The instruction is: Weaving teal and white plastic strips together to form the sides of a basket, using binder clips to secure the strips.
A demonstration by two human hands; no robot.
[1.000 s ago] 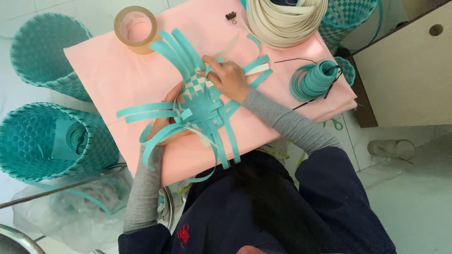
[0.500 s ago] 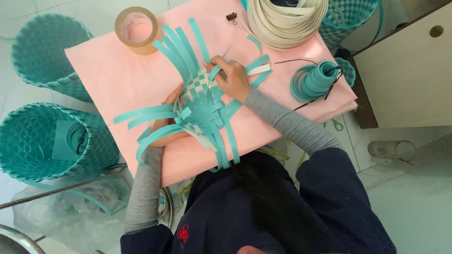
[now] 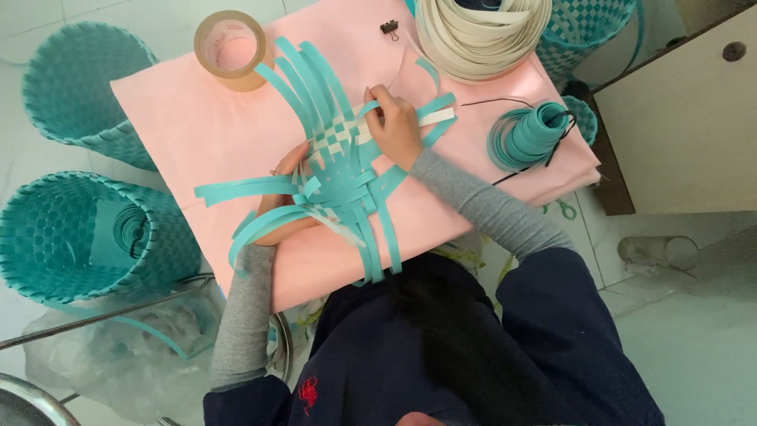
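Observation:
A half-woven mat of teal and white flat strips (image 3: 339,162) lies on a pink cloth-covered table (image 3: 181,118), with loose strip ends fanning out on all sides. My right hand (image 3: 394,126) pinches a teal strip at the upper right edge of the checkered weave. My left hand (image 3: 282,193) lies flat at the left side of the weave, partly hidden under several curling teal strips, and presses them down.
A brown tape roll (image 3: 229,49), a black binder clip (image 3: 389,30), a coil of cream strip (image 3: 482,31) and a teal strip coil (image 3: 532,134) sit on the table. Teal woven baskets (image 3: 79,237) stand left and top right. A beige cabinet (image 3: 678,118) is at the right.
My right hand has shifted slightly up and right along the weave's edge, and the upper strips have fanned out a little differently. My left hand stays pressed in place.

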